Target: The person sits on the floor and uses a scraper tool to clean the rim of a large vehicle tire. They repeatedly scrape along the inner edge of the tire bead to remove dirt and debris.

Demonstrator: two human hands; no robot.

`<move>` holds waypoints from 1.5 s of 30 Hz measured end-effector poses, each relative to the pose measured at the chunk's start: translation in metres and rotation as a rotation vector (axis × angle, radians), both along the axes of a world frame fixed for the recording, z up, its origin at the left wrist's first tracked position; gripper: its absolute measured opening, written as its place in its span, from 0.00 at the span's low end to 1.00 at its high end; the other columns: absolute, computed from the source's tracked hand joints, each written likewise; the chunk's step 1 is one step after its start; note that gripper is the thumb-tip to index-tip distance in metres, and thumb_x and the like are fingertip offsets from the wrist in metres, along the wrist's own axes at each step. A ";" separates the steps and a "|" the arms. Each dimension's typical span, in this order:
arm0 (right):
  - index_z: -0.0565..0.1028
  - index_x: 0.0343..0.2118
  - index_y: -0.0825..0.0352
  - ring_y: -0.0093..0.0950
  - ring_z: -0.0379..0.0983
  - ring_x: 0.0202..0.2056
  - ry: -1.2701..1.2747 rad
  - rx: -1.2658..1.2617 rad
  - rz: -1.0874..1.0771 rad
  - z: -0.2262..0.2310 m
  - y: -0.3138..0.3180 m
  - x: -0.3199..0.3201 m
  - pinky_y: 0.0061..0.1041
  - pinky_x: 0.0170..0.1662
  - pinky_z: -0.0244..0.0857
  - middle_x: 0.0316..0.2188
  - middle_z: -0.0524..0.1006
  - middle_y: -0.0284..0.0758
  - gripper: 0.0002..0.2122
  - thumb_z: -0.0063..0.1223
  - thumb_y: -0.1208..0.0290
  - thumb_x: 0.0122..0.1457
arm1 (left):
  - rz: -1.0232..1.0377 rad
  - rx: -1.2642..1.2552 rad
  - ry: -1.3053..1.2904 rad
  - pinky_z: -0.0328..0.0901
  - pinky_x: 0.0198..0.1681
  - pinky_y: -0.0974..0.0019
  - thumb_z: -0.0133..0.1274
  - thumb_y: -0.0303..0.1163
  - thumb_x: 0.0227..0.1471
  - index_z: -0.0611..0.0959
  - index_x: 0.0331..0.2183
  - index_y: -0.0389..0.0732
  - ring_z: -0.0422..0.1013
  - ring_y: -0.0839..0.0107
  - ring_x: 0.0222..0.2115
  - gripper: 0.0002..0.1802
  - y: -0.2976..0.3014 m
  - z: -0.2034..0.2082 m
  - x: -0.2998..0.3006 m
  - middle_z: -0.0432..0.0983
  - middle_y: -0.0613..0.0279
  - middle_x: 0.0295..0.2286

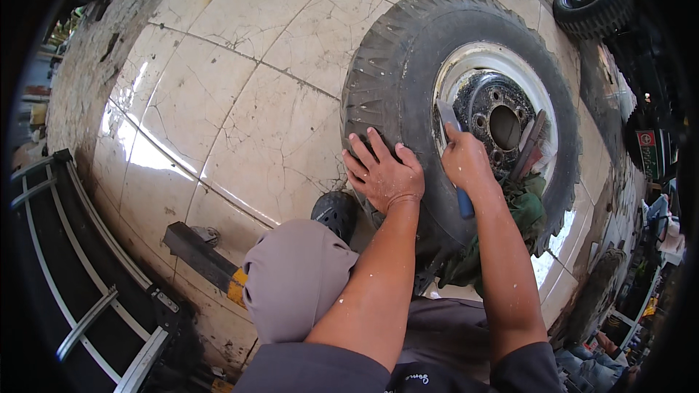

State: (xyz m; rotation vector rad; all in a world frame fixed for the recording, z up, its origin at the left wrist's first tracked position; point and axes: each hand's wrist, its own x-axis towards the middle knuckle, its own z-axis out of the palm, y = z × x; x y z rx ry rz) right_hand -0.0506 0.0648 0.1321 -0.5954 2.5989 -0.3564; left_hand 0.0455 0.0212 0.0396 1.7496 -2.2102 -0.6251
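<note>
A large black tire (389, 94) on a wheel rim lies on its side in front of me. My left hand (386, 175) rests on its sidewall with the fingers spread. In the fist of my right hand (467, 162) is a scraper (465, 204); its blue handle sticks out below, and its flat metal blade points up at the rim's left inner edge. The white rim (537, 80) has a black, worn centre with bolt holes around a large round opening. Leaning inside its right part is a long, narrow brush (529, 147). A green cloth (526, 207) hangs over the near side.
Cracked beige tiles (269, 113) cover the floor. A smaller wheel (593, 1) stands at the far right. On the left are a black case with metal rails (87, 262) and a dark metal bar with a yellow end (204, 258). My clog (336, 212) is beside the tire.
</note>
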 end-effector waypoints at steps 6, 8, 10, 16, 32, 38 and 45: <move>0.74 0.57 0.68 0.55 0.74 0.49 -0.020 0.041 -0.001 0.001 0.000 0.003 0.44 0.53 0.68 0.43 0.77 0.61 0.24 0.47 0.76 0.55 | 0.012 0.009 0.024 0.46 0.65 0.40 0.45 0.48 0.58 0.66 0.64 0.45 0.46 0.41 0.66 0.35 -0.006 0.002 0.000 0.50 0.50 0.67; 0.74 0.58 0.67 0.55 0.74 0.49 0.015 0.026 0.027 -0.002 -0.002 -0.006 0.44 0.53 0.67 0.43 0.77 0.60 0.24 0.47 0.76 0.55 | 0.006 0.011 0.028 0.45 0.65 0.40 0.44 0.48 0.58 0.66 0.64 0.45 0.46 0.41 0.66 0.36 -0.005 0.003 -0.002 0.50 0.50 0.67; 0.74 0.57 0.68 0.55 0.74 0.49 -0.036 0.001 0.006 0.000 -0.012 -0.019 0.44 0.54 0.67 0.44 0.77 0.60 0.24 0.47 0.76 0.55 | 0.006 -0.010 0.030 0.45 0.66 0.40 0.44 0.48 0.58 0.66 0.64 0.45 0.46 0.42 0.66 0.36 -0.005 0.001 -0.005 0.50 0.50 0.67; 0.75 0.54 0.72 0.57 0.73 0.49 0.067 -0.023 0.056 -0.015 -0.003 -0.006 0.46 0.53 0.67 0.42 0.77 0.61 0.22 0.46 0.78 0.54 | 0.004 0.032 0.012 0.44 0.66 0.40 0.43 0.48 0.59 0.64 0.66 0.45 0.44 0.43 0.67 0.36 -0.006 0.002 -0.002 0.48 0.51 0.68; 0.65 0.59 0.68 0.24 0.70 0.16 -0.496 -0.644 -0.514 0.003 0.064 0.047 0.26 0.16 0.63 0.23 0.72 0.33 0.19 0.45 0.69 0.68 | -0.011 0.045 -0.018 0.46 0.66 0.42 0.39 0.49 0.61 0.62 0.66 0.45 0.45 0.44 0.67 0.36 -0.004 0.009 0.000 0.48 0.51 0.68; 0.60 0.66 0.67 0.36 0.77 0.20 -0.348 -0.535 -0.437 -0.003 0.050 0.044 0.35 0.24 0.71 0.28 0.79 0.44 0.26 0.45 0.72 0.65 | -0.012 0.066 -0.008 0.45 0.67 0.41 0.39 0.49 0.62 0.62 0.67 0.47 0.44 0.43 0.67 0.35 -0.002 0.011 -0.001 0.48 0.52 0.68; 0.62 0.66 0.66 0.58 0.76 0.42 0.024 -0.533 -0.190 -0.039 0.018 0.031 0.47 0.45 0.68 0.39 0.78 0.61 0.26 0.44 0.74 0.64 | 0.024 -0.001 -0.055 0.47 0.66 0.40 0.41 0.50 0.59 0.64 0.66 0.47 0.46 0.45 0.67 0.36 -0.003 -0.005 0.003 0.50 0.53 0.67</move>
